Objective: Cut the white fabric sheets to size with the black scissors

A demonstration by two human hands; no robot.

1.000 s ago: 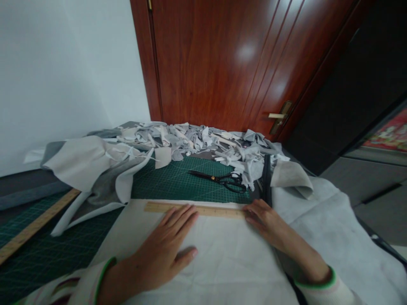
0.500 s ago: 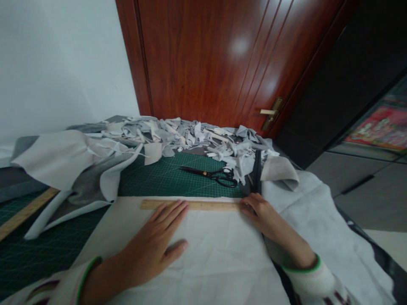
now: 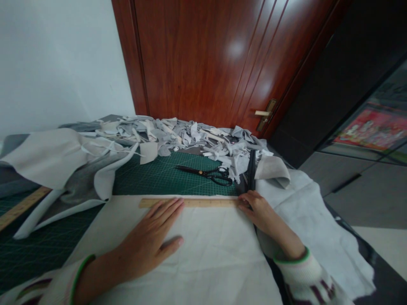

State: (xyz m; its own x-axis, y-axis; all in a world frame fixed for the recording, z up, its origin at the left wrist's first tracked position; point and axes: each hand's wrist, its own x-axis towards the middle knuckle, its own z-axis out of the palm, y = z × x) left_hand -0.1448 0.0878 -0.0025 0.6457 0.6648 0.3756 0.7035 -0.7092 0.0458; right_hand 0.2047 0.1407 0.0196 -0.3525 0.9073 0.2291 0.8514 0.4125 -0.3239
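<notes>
A sheet of white fabric (image 3: 203, 254) lies flat on the green cutting mat (image 3: 171, 176). Along its far edge rests a short wooden ruler (image 3: 203, 203). My left hand (image 3: 149, 241) lies flat and open on the fabric, fingertips touching the ruler's left part. My right hand (image 3: 257, 209) sits at the ruler's right end with its fingers curled against the fabric edge; what they pinch is not clear. Black scissors (image 3: 210, 174) lie on the mat just beyond the ruler.
A heap of grey and white fabric scraps (image 3: 190, 137) fills the back of the mat. Larger grey cloth pieces (image 3: 63, 161) lie at left over a long wooden ruler (image 3: 19, 207). White batting (image 3: 318, 220) hangs off the right. A red-brown door (image 3: 222, 59) stands behind.
My view has drifted so the scene sits further left and lower. Both hands stay at the ruler; the right hand has curled in slightly at its end.
</notes>
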